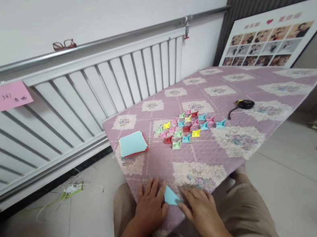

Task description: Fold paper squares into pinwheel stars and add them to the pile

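Note:
A light blue piece of paper [170,196], folded into a triangle, lies on the table near its front corner. My left hand [151,204] rests flat at the paper's left edge, fingers stretched out. At the right corner, my right hand [201,209] has its thumb by the paper and its other fingers extended over the cloth, slightly blurred. A stack of paper sheets [132,144], light blue on top with red underneath, sits beyond my left hand. Several small folded paper pieces [187,128] in pink, green, yellow, red and blue stand in rows past my hands.
A purple floral cloth [169,165] covers the table. A black coiled tape or cord [245,104] lies at right. The radiator [76,104] borders the left side, with glasses [64,44] on its pipe. A power strip [72,189] lies on the floor; a photo board [270,39] leans behind.

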{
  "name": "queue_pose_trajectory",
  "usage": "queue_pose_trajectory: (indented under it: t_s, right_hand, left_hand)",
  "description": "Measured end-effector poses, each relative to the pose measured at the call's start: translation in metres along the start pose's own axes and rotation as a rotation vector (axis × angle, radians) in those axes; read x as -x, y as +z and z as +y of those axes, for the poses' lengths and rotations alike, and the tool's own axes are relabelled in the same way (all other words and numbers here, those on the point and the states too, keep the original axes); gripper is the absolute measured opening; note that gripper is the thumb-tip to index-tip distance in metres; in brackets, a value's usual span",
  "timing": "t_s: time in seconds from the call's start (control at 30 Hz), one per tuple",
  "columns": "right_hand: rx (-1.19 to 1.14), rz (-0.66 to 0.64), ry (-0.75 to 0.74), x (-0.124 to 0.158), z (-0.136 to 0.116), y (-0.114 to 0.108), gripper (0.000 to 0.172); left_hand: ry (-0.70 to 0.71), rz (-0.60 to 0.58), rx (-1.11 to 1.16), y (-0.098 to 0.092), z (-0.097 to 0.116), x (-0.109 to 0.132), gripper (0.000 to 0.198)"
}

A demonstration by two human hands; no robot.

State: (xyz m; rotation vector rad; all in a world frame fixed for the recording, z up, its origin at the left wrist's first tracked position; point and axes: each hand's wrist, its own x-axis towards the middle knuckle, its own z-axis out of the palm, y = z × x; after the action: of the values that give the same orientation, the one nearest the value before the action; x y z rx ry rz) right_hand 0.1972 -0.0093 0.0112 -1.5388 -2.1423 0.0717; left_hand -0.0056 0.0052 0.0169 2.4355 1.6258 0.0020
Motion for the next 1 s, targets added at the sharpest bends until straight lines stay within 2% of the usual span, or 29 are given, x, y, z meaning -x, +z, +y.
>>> queue_pose_trajectory:
  t_s: [0.1, 0.3, 0.4, 0.47, 0.57, 0.63, 0.7, 0.77, 0.83, 0.9, 1.0]
  right_hand:
    - [-0.004, -0.003, 0.009, -0.007, -0.01, 0.003, 0.029]
    - [-0.057, 0.015, -0.025, 0.003, -0.013, 0.011, 0.028]
    - [-0.158, 0.039, -0.016, 0.003, -0.013, 0.011, 0.015]
    - [-0.296, 0.05, 0.008, 0.0, -0.013, 0.01, 0.013]
    - [-0.628, 0.053, 0.124, -0.003, -0.011, 0.005, 0.02]
    - [-0.862, 0.055, 0.295, -0.005, -0.012, 0.002, 0.028]
    - [-1.076, 0.036, 0.481, -0.005, -0.016, -0.001, 0.034]
    - [-1.274, 0.017, 0.63, -0.004, -0.023, -0.002, 0.036]
    - [-1.43, 0.004, 0.725, -0.003, -0.031, -0.003, 0.036]
    - [-1.513, -0.002, 0.769, -0.002, -0.038, -0.002, 0.035]
    - [-1.519, -0.009, 0.766, 0.0, -0.044, -0.001, 0.035]
  left_hand:
    - [-0.012, 0.051, 0.027, 0.004, -0.002, 0.003, 0.072]
    - [-0.012, 0.123, 0.091, 0.006, -0.002, 0.007, 0.079]
    - [-0.007, 0.134, 0.144, 0.004, -0.003, 0.007, 0.081]
    - [-0.017, 0.157, 0.218, 0.006, -0.004, 0.007, 0.083]
    - [-0.101, 0.273, 0.459, 0.014, -0.004, 0.008, 0.078]
    - [-0.197, 0.395, 0.737, 0.023, 0.001, 0.01, 0.07]
    - [-0.251, 0.454, 1.084, 0.032, 0.014, 0.013, 0.064]
    - [-0.267, 0.424, 1.392, 0.036, 0.032, 0.016, 0.057]
    - [-0.235, 0.373, 1.601, 0.036, 0.051, 0.018, 0.043]
    - [-0.192, 0.308, 1.707, 0.031, 0.065, 0.018, 0.031]
    - [-0.353, 0.26, 1.77, 0.022, 0.071, 0.016, 0.039]
